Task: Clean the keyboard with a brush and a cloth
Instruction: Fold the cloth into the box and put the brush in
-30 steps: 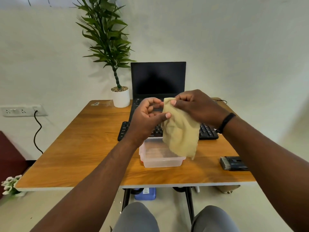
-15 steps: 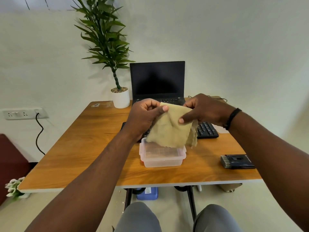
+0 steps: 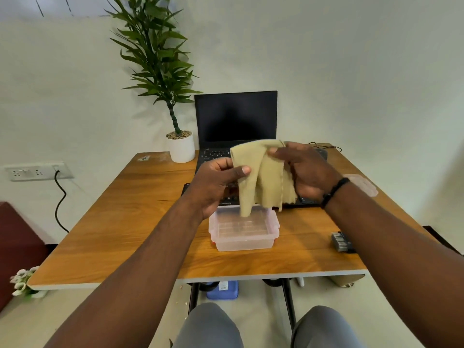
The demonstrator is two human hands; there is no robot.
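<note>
The left hand (image 3: 213,183) and right hand (image 3: 305,172) pinch the cloth (image 3: 261,177) between their grips.

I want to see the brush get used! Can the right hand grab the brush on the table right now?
Probably not yet. The right hand is busy pinching the cloth with the left hand. The brush lies uncovered on the table near the right forearm, so letting go first should leave it reachable.

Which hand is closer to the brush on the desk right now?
The right hand. It holds the cloth above the keyboard, on the brush's side of the desk. The left hand pinches the cloth's other edge, farther left, beyond the plastic box.
</note>
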